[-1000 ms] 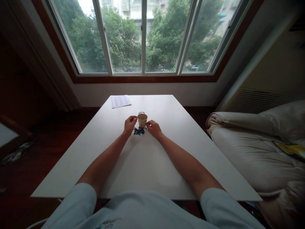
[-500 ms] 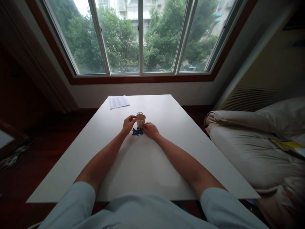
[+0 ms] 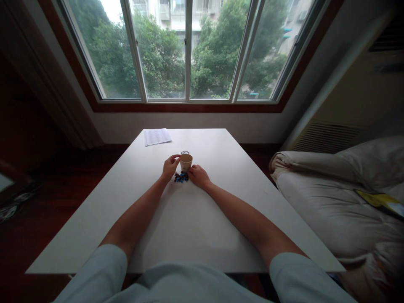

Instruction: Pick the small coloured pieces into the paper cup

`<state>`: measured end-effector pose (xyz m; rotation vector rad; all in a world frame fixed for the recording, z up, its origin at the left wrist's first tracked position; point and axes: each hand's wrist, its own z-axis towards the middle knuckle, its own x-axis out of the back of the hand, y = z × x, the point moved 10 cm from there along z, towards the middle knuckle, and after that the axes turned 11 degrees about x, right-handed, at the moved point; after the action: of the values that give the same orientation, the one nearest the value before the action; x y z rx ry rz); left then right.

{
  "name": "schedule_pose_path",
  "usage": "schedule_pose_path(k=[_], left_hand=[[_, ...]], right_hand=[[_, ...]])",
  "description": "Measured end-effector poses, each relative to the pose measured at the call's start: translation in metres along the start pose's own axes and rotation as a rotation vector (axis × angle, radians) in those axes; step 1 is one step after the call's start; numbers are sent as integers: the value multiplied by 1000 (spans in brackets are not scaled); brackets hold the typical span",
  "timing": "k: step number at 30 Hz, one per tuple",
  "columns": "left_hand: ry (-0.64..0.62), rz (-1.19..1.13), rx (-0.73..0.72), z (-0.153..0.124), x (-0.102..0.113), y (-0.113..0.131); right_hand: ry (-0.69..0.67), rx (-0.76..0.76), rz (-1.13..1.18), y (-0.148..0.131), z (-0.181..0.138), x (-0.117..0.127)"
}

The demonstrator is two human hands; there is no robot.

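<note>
A small tan paper cup (image 3: 186, 164) stands upright on the white table (image 3: 189, 227), its mouth facing up. My left hand (image 3: 171, 166) is at the cup's left side, thumb and fingers closed on its rim. Low on the cup's right side rests my right hand (image 3: 198, 176), fingers curled down towards the table; whatever they hold, if anything, is hidden. A loose pile of small blue and dark brown beads (image 3: 181, 177) lies in front of the cup, between my hands. Behind the cup shows part of a thin dark ring-like thing (image 3: 184, 152), mostly hidden.
Printed paper sheets (image 3: 158, 136) lie at the table's far left corner. Beyond the far edge is a window (image 3: 186, 54). A sofa with a pale cover (image 3: 315, 198) stands to the right of the table. Cables (image 3: 15, 202) lie on the dark floor at left.
The view has shifted slightly, so the table sits a little lower. My hands, the cup and the beads keep nearly the same places relative to each other.
</note>
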<state>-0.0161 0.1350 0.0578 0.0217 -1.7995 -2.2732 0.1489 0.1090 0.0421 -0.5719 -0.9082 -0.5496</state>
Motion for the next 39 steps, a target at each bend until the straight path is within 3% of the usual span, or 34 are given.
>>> schedule_pose_path(k=[7, 11, 16, 26, 34, 39], left_hand=[[96, 290, 34, -6, 16, -23], [50, 521, 82, -9, 7, -32], [-2, 700, 21, -12, -5, -28], [-40, 791, 13, -16, -1, -25], [-163, 777, 27, -14, 1, -28], [-193, 789, 52, -16, 4, -28]], right_hand=[[-51, -57, 33, 7, -2, -3], [-47, -57, 42, 9, -3, -4], [-24, -47, 57, 11, -3, -6], [-6, -51, 129, 17, -3, -8], [66, -198, 129, 44, -10, -7], [45, -102, 170, 31, -10, -4]])
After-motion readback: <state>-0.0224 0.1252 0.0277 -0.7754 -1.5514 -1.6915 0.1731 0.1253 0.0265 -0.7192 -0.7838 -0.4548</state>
